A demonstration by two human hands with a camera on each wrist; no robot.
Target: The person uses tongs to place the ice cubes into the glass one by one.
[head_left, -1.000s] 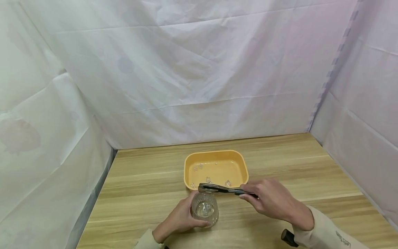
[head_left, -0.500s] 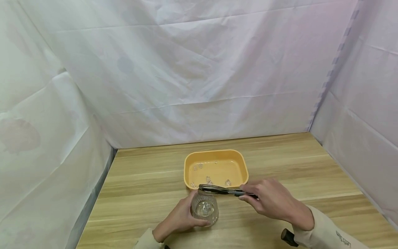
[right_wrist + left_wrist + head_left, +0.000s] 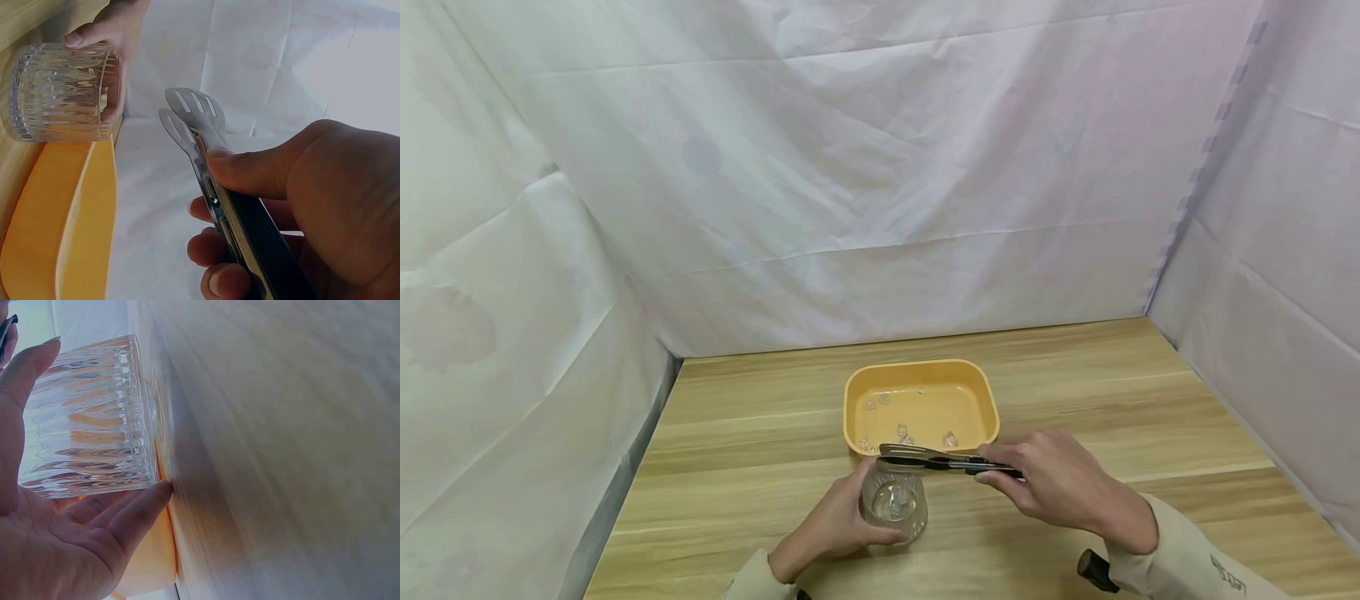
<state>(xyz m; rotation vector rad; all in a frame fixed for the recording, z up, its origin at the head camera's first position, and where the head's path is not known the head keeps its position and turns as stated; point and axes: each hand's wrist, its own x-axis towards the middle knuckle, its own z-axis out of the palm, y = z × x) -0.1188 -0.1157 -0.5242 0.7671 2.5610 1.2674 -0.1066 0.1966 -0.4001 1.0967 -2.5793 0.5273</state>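
My left hand (image 3: 835, 521) grips a clear ribbed drinking glass (image 3: 912, 523), thumb on the near side and fingers round the far side. Inside the glass are one or more clear pieces, like ice cubes; their number is hard to tell. My right hand (image 3: 1060, 483) holds a pair of tongs (image 3: 936, 460) by the dark handles, thumb on top and fingers curled underneath. Seen from the head, the slotted tong heads overlap the glass's far rim. In the right wrist view those heads (image 3: 197, 112) stand slightly apart with nothing between them, away from the glass (image 3: 62, 94).
Just beyond the glass stands a yellow rectangular tray (image 3: 921, 364) with several clear ice-like pieces (image 3: 951, 439) on its bottom. Everything rests on a wood-grain table (image 3: 737, 433). White cloth (image 3: 880, 167) hangs behind it and along both sides.
The tongs have turned slightly, so more of a slotted face shows. Both hands, the glass and the tray stay in nearly the same places.
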